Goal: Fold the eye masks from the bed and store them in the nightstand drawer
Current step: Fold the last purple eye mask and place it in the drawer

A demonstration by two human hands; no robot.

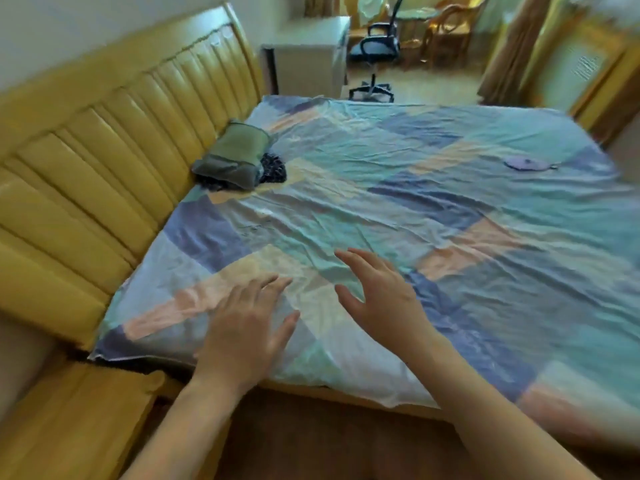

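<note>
A small purple eye mask (526,164) lies flat on the far right of the bed (398,188), well beyond both hands. My left hand (247,327) hovers over the bed's near left corner, palm down, fingers spread, holding nothing. My right hand (377,299) is just to its right, also empty, with fingers apart. The yellow wooden nightstand (72,417) stands at the lower left beside the bed; its drawer is not visible. The view is blurred.
A padded yellow headboard (114,147) runs along the left. A green pillow (235,154) rests on dark patterned cloth (273,168) by the headboard. Behind the bed stand a white cabinet (308,57), an office chair (377,46) and wooden chairs (450,26).
</note>
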